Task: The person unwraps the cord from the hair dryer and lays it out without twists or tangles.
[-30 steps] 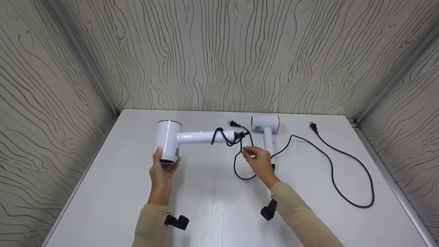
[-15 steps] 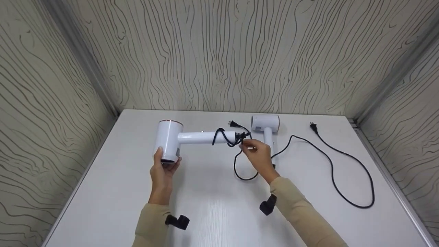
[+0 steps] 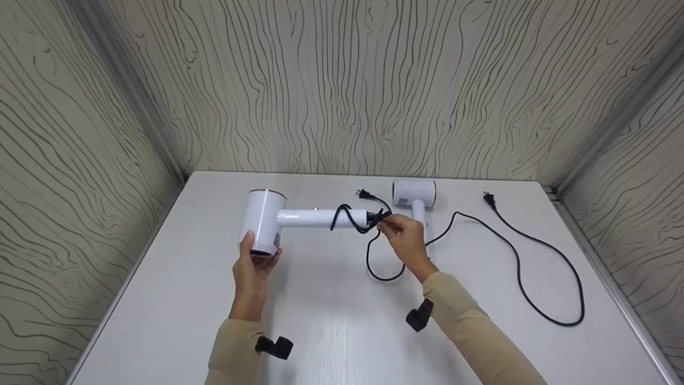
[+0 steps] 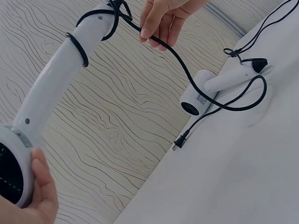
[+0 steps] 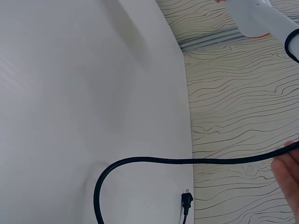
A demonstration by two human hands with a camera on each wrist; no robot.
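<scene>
My left hand grips the barrel of a white hair dryer, thumb on the near side. The dryer is held above the table with its handle pointing right. Its black cord is wound loosely around the handle in the left wrist view. At the handle's end, my right hand pinches the cord between thumb and fingers. From there the cord hangs in a loop down to the table and runs to a two-pin plug near the back edge.
A second white hair dryer lies at the back, its handle partly hidden behind my right hand. Its cord curves across the table's right side to another plug. Wood-patterned panels enclose the white table.
My right hand has moved up along the cord to the handle's end. The held dryer's handle has dipped slightly, while my left hand keeps its grip.
</scene>
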